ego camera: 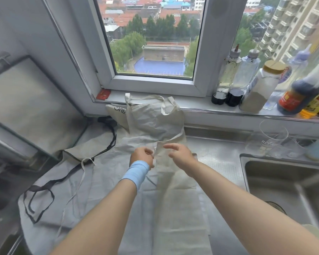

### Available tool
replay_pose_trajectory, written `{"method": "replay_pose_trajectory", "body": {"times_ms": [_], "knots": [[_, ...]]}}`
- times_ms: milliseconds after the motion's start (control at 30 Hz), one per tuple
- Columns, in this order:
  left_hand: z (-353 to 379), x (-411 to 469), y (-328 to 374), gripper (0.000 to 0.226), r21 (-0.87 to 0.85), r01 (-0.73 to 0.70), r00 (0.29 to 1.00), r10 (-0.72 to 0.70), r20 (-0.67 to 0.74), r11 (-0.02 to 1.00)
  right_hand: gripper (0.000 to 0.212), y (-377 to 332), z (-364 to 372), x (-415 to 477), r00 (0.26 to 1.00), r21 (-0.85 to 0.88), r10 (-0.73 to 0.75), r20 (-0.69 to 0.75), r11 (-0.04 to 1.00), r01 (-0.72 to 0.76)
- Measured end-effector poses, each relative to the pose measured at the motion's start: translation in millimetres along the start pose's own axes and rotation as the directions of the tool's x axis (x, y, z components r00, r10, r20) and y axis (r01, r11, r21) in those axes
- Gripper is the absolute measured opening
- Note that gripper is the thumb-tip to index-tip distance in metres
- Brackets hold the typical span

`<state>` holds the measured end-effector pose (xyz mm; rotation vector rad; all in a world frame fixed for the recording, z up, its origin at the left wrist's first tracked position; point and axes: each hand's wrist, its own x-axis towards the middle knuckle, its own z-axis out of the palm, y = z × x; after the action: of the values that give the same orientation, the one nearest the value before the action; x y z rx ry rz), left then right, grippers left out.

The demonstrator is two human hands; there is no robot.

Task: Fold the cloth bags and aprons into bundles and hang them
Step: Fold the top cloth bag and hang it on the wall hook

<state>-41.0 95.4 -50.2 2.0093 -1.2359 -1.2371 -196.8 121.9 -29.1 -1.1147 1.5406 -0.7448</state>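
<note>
A long cream folded cloth (175,199) lies near the middle of the worktop (219,155), running from near to far. The left hand (142,155), fingers curled, pinches its far edge. The right hand (180,155) hovers just beside, fingers loosely spread and holding nothing. A tote bag (155,118) leans on the window sill (201,105) beyond. A grey apron (63,190) lies at left, a sink (265,172) at right.

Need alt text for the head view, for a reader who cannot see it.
A person's left grip pinches the top edge of a long folded cloth on a steel counter; the right grip is open at the same edge. A tote leans against the sill behind, an apron lies left, a sink sits right.
</note>
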Motion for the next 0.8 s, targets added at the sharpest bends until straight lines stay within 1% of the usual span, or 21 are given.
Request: {"method": "replay_pose_trajectory", "body": {"times_ms": [67,133,200,233,267,300,333,367,400,433,467,500,533,600,633,700,733,800], "knots": [[-11.8,21.7,-8.8,0.017,0.098,-0.006,1.0,0.008,-0.022,0.995,0.058,16.1,10.0,16.8,1.0,-0.175,0.009,-0.01,0.985,-0.011],[-12.1,23.1,-7.0,0.018,0.203,-0.093,0.993,0.104,-0.048,0.975,0.061,31.1,15.0,25.1,0.997,-0.384,0.031,0.064,0.923,-0.004],[-7.3,26.6,0.2,0.027,0.268,-0.263,0.957,0.287,-0.053,0.927,0.053,45.5,24.2,39.0,0.971,-0.539,0.102,0.215,0.842,0.031],[-3.1,29.6,4.4,0.032,0.308,-0.364,0.922,0.386,-0.01,0.879,0.047,52.6,28.7,45.0,0.952,-0.595,0.141,0.273,0.802,0.052],[3.1,34.6,7.3,0.036,0.353,-0.457,0.883,0.463,0.073,0.816,0.042,59.9,31.4,50.3,0.945,-0.62,0.156,0.288,0.782,0.06],[9.3,40.1,10.1,0.039,0.408,-0.527,0.848,0.496,0.187,0.746,0.04,63.5,31.4,52.5,0.952,-0.601,0.145,0.268,0.798,0.048],[16.4,47.6,11.4,0.042,0.467,-0.568,0.823,0.475,0.311,0.678,0.039,64.4,29.0,53.6,0.969,-0.552,0.121,0.215,0.834,0.019],[25.0,56.6,12.0,0.046,0.538,-0.571,0.819,0.388,0.423,0.62,0.04,65.0,23.2,57.2,0.986,-0.492,0.098,0.136,0.87,-0.019],[30.6,63.4,10.3,0.05,0.618,-0.549,0.827,0.262,0.497,0.562,0.04,64.8,15.8,58.0,0.997,-0.446,0.068,0.045,0.894,-0.041],[35.5,70.0,9.6,0.052,0.693,-0.52,0.835,0.129,0.534,0.498,0.039,65.3,5.7,60.9,0.998,-0.424,0.049,-0.05,0.903,-0.066],[38.2,75.8,8.4,0.051,0.748,-0.5,0.842,0.041,0.538,0.438,0.039,67.0,-4.8,64.6,0.991,-0.425,0.032,-0.13,0.901,-0.085],[39.9,80.9,7.4,0.047,0.778,-0.482,0.852,0.009,0.523,0.402,0.038,69.6,-14.9,68.4,0.981,-0.449,0.028,-0.191,0.886,-0.113],[41.1,84.4,5.8,0.043,0.788,-0.461,0.867,0.02,0.497,0.407,0.037,71.9,-24.2,70.5,0.971,-0.489,0.045,-0.234,0.858,-0.157],[42.6,85.3,1.1,0.043,0.78,-0.423,0.895,0.077,0.44,0.462,0.037,77.4,-35.2,71.4,0.946,-0.535,0.154,-0.287,0.793,-0.291],[44.2,83.6,-1.3,0.044,0.773,-0.425,0.897,0.101,0.431,0.472,0.036,80.5,-37.3,71.5,0.931,-0.513,0.224,-0.289,0.784,-0.348],[46.1,78.0,-9.2,0.046,0.76,-0.443,0.892,0.152,0.425,0.476,0.031,83.3,-34.3,70.7,0.916,-0.457,0.299,-0.268,0.798,-0.393],[46.7,74.9,-13.8,0.046,0.754,-0.455,0.889,0.19,0.417,0.474,0.025,84.5,-31.5,70.3,0.915,-0.438,0.3,-0.269,0.808,-0.394],[45.2,69.0,-21.8,0.044,0.74,-0.468,0.882,0.311,0.355,0.483,0.011,81.3,-29.4,70.4,0.913,-0.427,0.245,-0.325,0.824,-0.373]]}}
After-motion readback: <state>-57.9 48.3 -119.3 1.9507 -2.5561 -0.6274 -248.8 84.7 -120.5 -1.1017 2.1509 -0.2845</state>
